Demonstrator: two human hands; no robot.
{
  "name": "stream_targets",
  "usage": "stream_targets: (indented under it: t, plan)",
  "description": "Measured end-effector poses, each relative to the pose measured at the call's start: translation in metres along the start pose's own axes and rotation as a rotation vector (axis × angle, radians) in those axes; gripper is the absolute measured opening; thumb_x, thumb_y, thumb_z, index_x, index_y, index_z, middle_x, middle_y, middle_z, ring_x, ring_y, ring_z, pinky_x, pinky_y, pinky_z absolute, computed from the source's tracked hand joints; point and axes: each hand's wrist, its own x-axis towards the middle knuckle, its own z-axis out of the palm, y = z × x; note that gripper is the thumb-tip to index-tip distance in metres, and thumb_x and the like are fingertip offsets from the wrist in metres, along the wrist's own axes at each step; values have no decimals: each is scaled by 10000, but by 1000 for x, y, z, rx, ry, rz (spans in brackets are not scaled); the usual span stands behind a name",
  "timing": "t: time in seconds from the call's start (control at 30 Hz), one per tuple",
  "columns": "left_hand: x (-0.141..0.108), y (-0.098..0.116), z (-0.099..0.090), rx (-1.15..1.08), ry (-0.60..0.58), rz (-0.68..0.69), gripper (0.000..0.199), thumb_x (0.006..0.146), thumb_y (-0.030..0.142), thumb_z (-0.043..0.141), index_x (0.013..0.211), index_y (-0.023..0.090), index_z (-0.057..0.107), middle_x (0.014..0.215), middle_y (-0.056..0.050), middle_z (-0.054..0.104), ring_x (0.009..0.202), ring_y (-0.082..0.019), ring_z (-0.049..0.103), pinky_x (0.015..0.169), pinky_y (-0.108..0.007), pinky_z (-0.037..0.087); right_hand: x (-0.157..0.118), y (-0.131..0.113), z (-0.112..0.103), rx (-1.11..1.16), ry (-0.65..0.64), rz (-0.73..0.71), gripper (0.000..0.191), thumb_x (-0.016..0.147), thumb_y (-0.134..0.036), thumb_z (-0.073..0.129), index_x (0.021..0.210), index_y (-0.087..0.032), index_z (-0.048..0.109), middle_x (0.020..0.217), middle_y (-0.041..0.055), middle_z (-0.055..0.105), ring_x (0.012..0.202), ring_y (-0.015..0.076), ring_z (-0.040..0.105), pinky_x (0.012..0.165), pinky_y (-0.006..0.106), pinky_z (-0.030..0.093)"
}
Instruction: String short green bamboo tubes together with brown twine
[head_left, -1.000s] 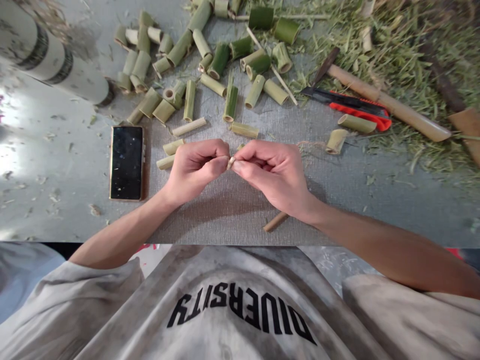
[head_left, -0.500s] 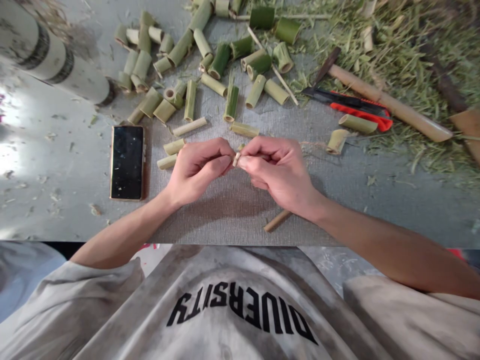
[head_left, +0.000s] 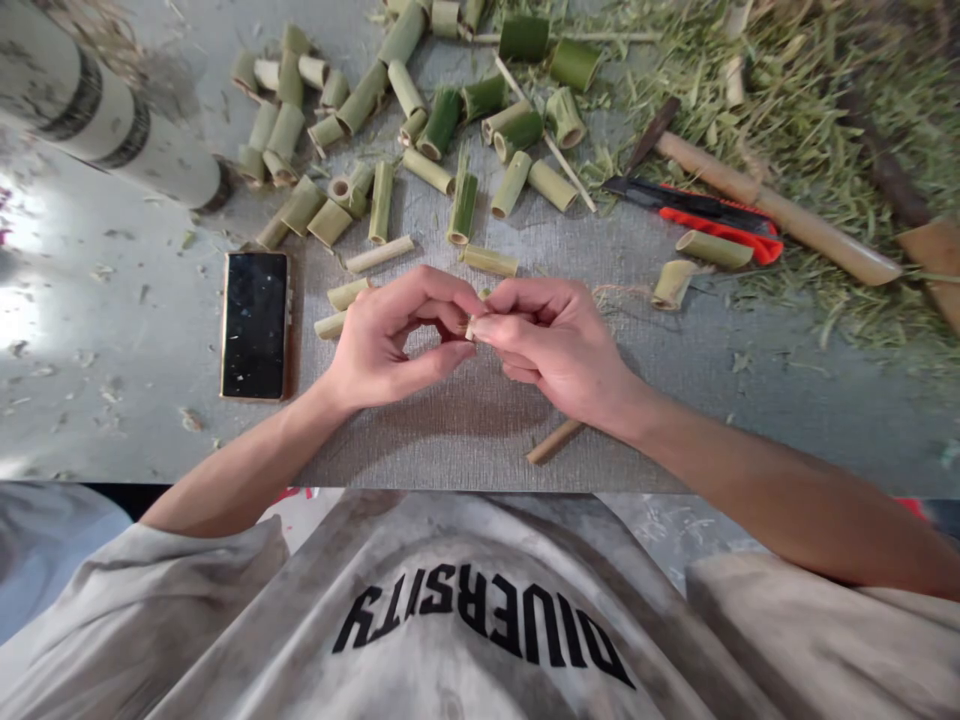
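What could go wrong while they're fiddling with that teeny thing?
The small pale piece might slip: the right hand pinches it just by the fingertips.

The brown stick lies near the front edge of the table, so a bump from the arm could roll it off.

The red-and-black cutter lies loose nearby. I can't tell if its blade is out, but it could nick a finger if it is.
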Motion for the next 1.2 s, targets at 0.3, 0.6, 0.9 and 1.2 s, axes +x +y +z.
stream_targets:
  t: [0.3,0.6,0.9,1.2]
  plan:
    - [8,10,4,-117,-4,44,201,925,274,955,1061,212,821,836,9,809,700,-113,779,672,-208,652,0,1,-6,-49,-111,-19,181,989,-285,824,884,-177,722,612,-104,395,496,46,278,433,213,203]
    - [6,7,7,-116,-20,116,355,854,235,1014,1137,212,801,885,1,794,746,-112,776,698,-191,662,-1,-1,-4,-152,-77,-128,171,989,-216,749,844,-181,666,670,-77,473,566,56,363,495,224,265]
    - [4,4,5,-11,-19,144,282,917,294,958,1138,272,785,883,-5,776,717,-132,761,694,-228,648,-6,-2,1,-228,-14,-113,94,1006,-214,723,935,-200,663,626,-102,434,544,59,325,502,212,258]
    - [5,5,8,-18,11,121,299,892,382,984,1106,286,800,816,-6,775,663,-145,758,609,-229,620,-12,0,6,-419,93,-247,137,1024,-240,723,899,-207,675,652,-69,486,583,79,343,529,241,280]
